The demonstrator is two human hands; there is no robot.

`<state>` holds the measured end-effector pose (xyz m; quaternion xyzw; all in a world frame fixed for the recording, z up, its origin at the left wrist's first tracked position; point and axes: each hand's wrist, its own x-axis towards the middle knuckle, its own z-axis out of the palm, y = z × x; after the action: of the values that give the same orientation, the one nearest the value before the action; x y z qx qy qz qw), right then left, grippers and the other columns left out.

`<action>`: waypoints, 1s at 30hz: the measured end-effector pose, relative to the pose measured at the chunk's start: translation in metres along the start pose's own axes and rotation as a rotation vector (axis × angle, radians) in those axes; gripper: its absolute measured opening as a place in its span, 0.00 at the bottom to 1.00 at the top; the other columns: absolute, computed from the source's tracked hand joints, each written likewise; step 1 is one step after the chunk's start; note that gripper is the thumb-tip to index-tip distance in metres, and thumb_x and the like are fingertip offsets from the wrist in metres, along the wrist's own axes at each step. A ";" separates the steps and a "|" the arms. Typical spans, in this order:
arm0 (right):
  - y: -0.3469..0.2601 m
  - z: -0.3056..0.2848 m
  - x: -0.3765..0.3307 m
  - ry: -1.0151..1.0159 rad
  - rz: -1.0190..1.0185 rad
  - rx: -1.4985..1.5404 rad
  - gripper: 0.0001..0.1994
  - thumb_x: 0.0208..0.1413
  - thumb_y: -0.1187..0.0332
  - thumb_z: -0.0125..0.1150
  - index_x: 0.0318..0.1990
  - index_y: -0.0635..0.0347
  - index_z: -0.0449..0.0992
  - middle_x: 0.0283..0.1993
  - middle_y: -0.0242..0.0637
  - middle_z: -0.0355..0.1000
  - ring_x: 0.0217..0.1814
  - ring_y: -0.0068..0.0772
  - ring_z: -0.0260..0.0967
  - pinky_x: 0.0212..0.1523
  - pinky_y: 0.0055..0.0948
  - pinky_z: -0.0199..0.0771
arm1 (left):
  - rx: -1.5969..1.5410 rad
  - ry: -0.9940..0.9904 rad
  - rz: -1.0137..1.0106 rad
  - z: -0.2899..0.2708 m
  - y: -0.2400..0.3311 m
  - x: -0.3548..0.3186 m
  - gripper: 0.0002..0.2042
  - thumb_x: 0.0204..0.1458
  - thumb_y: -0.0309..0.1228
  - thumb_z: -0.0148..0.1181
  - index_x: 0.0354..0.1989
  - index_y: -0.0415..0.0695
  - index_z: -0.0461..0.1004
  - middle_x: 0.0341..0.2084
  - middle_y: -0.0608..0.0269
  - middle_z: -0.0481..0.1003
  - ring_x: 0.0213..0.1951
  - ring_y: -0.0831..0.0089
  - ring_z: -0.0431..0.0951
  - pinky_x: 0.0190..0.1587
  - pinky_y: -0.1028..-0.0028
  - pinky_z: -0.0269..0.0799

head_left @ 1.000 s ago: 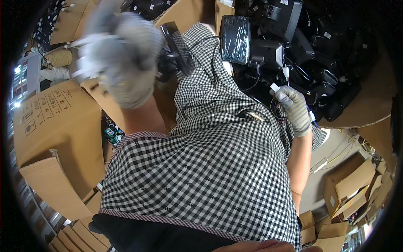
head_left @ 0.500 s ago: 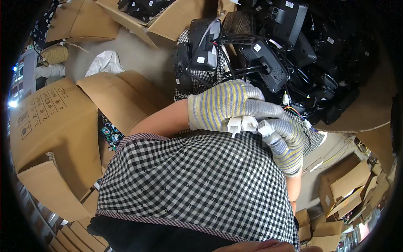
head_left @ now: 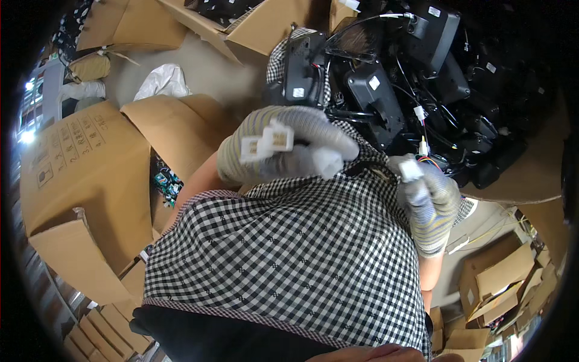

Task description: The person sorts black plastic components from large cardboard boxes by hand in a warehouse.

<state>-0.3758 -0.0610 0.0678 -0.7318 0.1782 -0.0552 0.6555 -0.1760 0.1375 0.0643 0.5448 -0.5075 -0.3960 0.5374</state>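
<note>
Both my hands wear grey knit gloves with yellow and blue stripes. My left hand (head_left: 253, 163), smeared by motion, is closed on several small white plastic plug connectors (head_left: 278, 139); two show side by side over the back of the fingers. A further white connector (head_left: 327, 162) sits at its fingertips. My right hand (head_left: 433, 208), apart from the left, pinches another white connector (head_left: 411, 170) between thumb and forefinger. Beyond the right hand, a wired white connector (head_left: 424, 146) with coloured leads rests by black plastic housings (head_left: 375, 93).
Black housings with cables are heaped at the upper right, in and around a cardboard carton (head_left: 512, 175). An open cardboard box (head_left: 90, 163) with printed sides stands at the left. A white bag (head_left: 163, 82) lies on the floor. More cartons (head_left: 497, 271) stack at lower right.
My left hand has moved left, away from the right hand, carrying its connectors. My right hand has shifted slightly right, still pinching one. The whole view has moved slightly.
</note>
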 end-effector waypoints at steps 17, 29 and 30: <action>0.033 0.019 0.041 -0.755 0.550 0.709 0.14 0.61 0.62 0.58 0.35 0.65 0.81 0.17 0.20 0.63 0.15 0.09 0.50 0.16 0.14 0.46 | 0.238 0.012 -0.309 0.027 -0.007 -0.019 0.12 0.53 0.27 0.60 0.47 0.45 0.77 0.33 0.63 0.79 0.34 0.75 0.78 0.38 0.77 0.74; 0.070 0.085 0.058 -0.876 -0.015 -0.235 0.12 0.58 0.59 0.53 0.35 0.56 0.78 0.28 0.43 0.74 0.33 0.45 0.74 0.35 0.41 0.72 | 0.214 -0.148 -0.908 0.021 -0.025 -0.078 0.16 0.48 0.28 0.63 0.47 0.47 0.78 0.38 0.59 0.80 0.36 0.69 0.80 0.41 0.73 0.75; 0.070 0.085 0.057 -0.835 -0.051 -0.230 0.09 0.57 0.62 0.54 0.33 0.54 0.78 0.31 0.42 0.75 0.34 0.45 0.74 0.34 0.39 0.73 | 0.081 -0.084 -0.968 0.021 -0.030 -0.081 0.16 0.48 0.28 0.64 0.47 0.45 0.77 0.38 0.60 0.80 0.36 0.73 0.79 0.41 0.74 0.75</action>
<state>-0.3088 -0.0059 -0.0204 -0.7637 -0.1153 0.2496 0.5841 -0.2068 0.2105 0.0228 0.7222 -0.2322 -0.6020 0.2491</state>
